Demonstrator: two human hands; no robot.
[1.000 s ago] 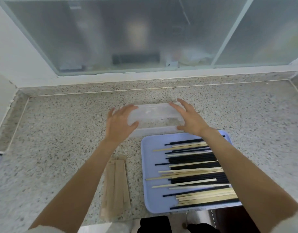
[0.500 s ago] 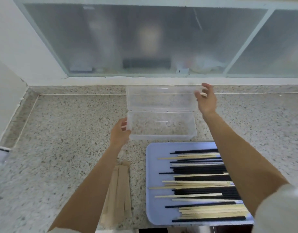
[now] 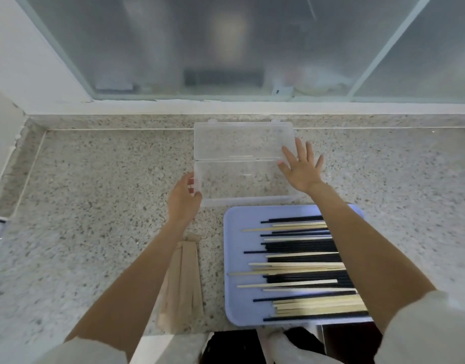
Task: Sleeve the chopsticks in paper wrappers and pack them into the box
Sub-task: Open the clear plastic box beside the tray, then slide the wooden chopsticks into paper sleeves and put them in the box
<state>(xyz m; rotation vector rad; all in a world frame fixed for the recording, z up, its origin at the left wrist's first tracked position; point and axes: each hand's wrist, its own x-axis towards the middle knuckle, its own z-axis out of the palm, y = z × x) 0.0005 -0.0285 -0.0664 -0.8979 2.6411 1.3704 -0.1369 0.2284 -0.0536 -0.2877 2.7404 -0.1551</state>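
The clear plastic box (image 3: 241, 179) lies open toward the back edge of the speckled counter (image 3: 94, 232), centred, its lid (image 3: 241, 141) folded flat behind the tray part and reaching almost to the back wall; nothing is inside it. The left hand (image 3: 182, 199) grips the box's left end wall, thumb in front and fingertips curled over the rim, evidently to steady it; the right hand (image 3: 301, 169) is spread flat over the box's right end, fingers straight, holding nothing, whether pressing or hovering cannot be told. Just in front of the box, at the counter's front edge, a lilac tray (image 3: 232, 298) carries the loose chopsticks (image 3: 299, 269), black and pale mixed, none sleeved; left of the tray lies the stack of brown paper wrappers (image 3: 182, 282), within the left hand's reach; sleeving judged not yet begun.
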